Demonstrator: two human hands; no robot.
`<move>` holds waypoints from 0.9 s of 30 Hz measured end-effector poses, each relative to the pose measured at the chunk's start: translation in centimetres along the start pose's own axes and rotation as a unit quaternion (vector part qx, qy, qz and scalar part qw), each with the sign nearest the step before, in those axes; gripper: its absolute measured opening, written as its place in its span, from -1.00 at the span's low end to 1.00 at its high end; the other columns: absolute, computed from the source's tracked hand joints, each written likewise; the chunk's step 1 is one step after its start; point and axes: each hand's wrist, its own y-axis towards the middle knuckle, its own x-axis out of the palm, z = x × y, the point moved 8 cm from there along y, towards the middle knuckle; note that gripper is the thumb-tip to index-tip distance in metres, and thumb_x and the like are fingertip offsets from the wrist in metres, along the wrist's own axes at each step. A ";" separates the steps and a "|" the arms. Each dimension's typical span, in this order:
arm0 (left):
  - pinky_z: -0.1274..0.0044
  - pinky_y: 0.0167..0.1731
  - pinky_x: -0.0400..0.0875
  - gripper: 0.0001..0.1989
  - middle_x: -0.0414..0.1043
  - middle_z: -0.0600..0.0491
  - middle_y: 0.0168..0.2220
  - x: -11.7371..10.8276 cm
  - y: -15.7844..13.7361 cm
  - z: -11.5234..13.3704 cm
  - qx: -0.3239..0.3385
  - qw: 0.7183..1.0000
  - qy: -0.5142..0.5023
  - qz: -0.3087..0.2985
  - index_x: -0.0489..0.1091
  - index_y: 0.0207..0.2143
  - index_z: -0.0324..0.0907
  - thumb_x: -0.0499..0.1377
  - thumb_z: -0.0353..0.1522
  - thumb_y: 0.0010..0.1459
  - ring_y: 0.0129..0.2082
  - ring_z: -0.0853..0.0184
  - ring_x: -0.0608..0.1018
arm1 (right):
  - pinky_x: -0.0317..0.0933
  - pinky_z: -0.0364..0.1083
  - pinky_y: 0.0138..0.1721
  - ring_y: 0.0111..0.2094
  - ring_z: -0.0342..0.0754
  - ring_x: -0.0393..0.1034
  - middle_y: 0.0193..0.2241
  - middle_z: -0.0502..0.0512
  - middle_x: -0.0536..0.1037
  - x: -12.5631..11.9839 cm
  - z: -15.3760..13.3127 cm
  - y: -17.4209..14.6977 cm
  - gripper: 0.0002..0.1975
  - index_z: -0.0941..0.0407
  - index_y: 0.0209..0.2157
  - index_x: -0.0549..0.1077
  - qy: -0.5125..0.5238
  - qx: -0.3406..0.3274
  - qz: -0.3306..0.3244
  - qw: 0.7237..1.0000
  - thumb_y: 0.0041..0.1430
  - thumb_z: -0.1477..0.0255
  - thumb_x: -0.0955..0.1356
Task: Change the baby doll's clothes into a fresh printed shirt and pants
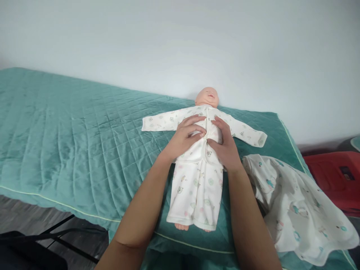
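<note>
Left hand (186,138) pinches doll's (207,97) jacket (208,154); right hand (227,147) touches it, grip indeterminable; printed cloth (298,210) lies at doll's four o'clock.

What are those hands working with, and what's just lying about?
In the work:
left hand and right hand, on the white shirt
doll wearing it, with printed trousers
green quilted cover underneath

Just lying about:
loose printed cloth
red object at the right edge

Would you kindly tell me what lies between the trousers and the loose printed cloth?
In the head view, the right forearm, with green quilt beneath.
</note>
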 end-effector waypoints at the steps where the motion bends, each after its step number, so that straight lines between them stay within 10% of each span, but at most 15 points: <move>1: 0.23 0.36 0.11 -0.84 0.34 0.01 0.27 0.0 0.0 0.0 0.000 1.000 0.001 -0.002 0.53 -0.20 -0.08 0.16 -0.27 0.32 0.35 0.23 0.25 | -0.10 0.23 0.42 0.39 0.08 0.03 0.34 0.06 0.21 0.0 0.0 0.0 -0.50 -0.09 0.14 0.33 -0.001 0.001 0.002 1.000 0.15 0.36 0.41; 27: 0.16 0.33 0.16 -0.91 0.32 0.04 0.28 0.4 -0.2 0.7 0.027 0.995 0.100 -0.011 0.50 -0.22 -0.05 0.24 -0.35 0.21 0.35 0.14 0.24 | -0.09 0.20 0.41 0.38 0.06 0.06 0.32 0.10 0.25 0.0 0.0 0.0 -0.55 -0.07 0.11 0.36 0.018 -0.005 0.017 1.000 0.19 0.31 0.44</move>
